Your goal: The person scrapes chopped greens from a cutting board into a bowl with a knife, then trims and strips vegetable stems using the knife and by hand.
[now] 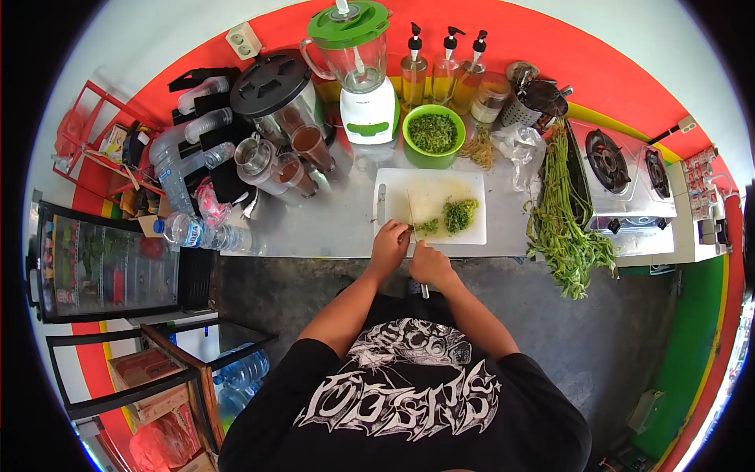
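Note:
A white cutting board (390, 228) lies near the counter's front edge. Over its lower left part, my left hand (390, 245) is closed on a small bunch of greens, mostly hidden by the fingers. My right hand (429, 264) grips a knife whose handle end sticks out below the fist; its thin blade (410, 211) points away from me, beside the left fingertips. Chopped greens (459, 215) are heaped on the right of the board, with a smaller bit (426, 226) close to the blade. Behind the board stands a green bowl (432, 157) full of chopped greens.
At the back are a blender (368, 110) and several pump bottles (414, 72). Long leafy stalks (560, 212) hang over the front edge, beside a gas stove (629, 187). Metal cups (255, 157), brown-filled glasses (311, 146) and water bottles (189, 230) stand or lie left.

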Tool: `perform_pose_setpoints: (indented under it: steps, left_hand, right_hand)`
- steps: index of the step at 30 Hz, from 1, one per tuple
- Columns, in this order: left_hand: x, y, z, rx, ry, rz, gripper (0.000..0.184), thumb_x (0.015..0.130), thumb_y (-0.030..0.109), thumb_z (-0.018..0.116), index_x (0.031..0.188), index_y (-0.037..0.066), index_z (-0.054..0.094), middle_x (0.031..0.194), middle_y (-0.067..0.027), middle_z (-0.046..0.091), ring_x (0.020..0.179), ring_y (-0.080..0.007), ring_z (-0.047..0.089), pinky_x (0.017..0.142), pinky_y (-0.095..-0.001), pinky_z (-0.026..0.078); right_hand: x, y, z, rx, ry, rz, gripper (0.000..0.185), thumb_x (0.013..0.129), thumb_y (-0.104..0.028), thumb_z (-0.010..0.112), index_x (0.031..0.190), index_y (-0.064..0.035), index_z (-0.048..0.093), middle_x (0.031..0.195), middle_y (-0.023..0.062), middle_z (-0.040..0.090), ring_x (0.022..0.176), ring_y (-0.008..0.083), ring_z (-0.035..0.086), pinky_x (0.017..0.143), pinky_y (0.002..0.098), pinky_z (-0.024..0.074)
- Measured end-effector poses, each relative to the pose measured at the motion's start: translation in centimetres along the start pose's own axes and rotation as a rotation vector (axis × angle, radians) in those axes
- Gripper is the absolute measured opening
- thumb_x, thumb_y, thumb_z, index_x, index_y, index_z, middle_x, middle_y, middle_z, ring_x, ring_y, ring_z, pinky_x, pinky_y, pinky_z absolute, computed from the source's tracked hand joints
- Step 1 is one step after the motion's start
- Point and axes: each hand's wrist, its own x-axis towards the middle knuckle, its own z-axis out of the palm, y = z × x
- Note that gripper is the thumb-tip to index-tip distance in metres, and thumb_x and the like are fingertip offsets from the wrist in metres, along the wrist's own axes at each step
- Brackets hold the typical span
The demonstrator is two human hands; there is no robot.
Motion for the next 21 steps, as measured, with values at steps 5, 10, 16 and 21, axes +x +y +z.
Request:
perform_pose_setpoints:
  steps: [5,10,16,21]
  left_hand:
    - [0.1,1.0,-0.2,-0.108,0.014,-0.066,0.009,0.088,0.008,0.068,0.095,0.002,0.069,0.086,-0.0130,0.061,0.079,-0.0327,0.062,0.070,-0.0409,0.050]
    - [0.7,1.0,0.0,-0.043,0.008,-0.100,0.008,0.086,0.007,0.068,0.092,0.002,0.068,0.085,-0.0127,0.063,0.077,-0.0319,0.064,0.069,-0.0407,0.051]
    - [1.5,-0.1,0.6,0.018,0.042,-0.146,0.011,0.082,0.006,0.070,0.091,0.000,0.069,0.078,-0.0119,0.065,0.070,-0.0273,0.065,0.065,-0.0375,0.051]
    - [1.1,-0.4,0.1,0.025,0.018,-0.086,0.012,0.083,0.007,0.071,0.092,0.000,0.069,0.079,-0.0122,0.066,0.068,-0.0245,0.064,0.064,-0.0358,0.051]
  right_hand:
    - [-0.3,-0.6,0.2,0.039,0.039,-0.018,0.038,0.090,-0.023,0.059,0.113,0.0064,0.051,0.104,0.0333,0.070,0.100,0.0506,0.069,0.090,0.0558,0.0546]
    - [0.4,-0.3,-0.2,-0.011,0.046,-0.040,0.036,0.091,-0.020,0.059,0.115,0.0057,0.050,0.104,0.0293,0.071,0.099,0.0462,0.072,0.087,0.0521,0.0576]
    - [-0.1,-1.0,0.3,0.007,0.044,-0.011,0.038,0.091,-0.022,0.060,0.116,0.0056,0.050,0.109,0.0332,0.069,0.103,0.0493,0.069,0.092,0.0556,0.0541]
    - [0.7,-0.9,-0.4,-0.018,0.049,-0.022,0.033,0.092,-0.019,0.057,0.114,0.0045,0.051,0.107,0.0305,0.070,0.100,0.0470,0.071,0.088,0.0535,0.0568]
